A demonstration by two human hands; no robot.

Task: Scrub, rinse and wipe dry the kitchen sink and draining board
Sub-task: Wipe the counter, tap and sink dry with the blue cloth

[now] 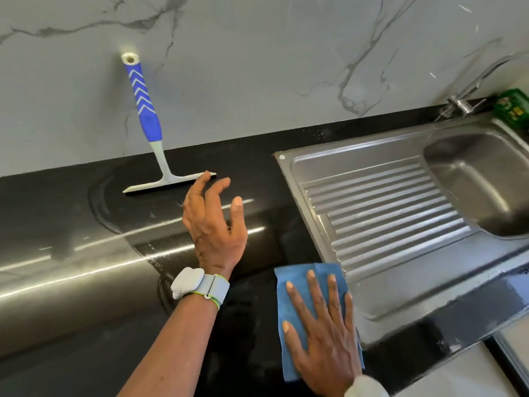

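Squeegee (143, 116) leaned on the marble wall (257, 67), blade on the counter (71, 219) just beyond my left hand (213, 224), loose-fingered and holding nothing. My right hand (323, 330) pressed flat on the blue cloth (289, 285) at the draining board (386, 219) near corner; sink bowl (481, 184), tap (461, 104) and green packet (512, 110) lay further right.

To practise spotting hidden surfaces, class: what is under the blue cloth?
The blue cloth lies flat on the black countertop, its far right corner over the rim of the draining board. The right hand presses it. The surface directly beneath is covered, so its condition cannot be seen.
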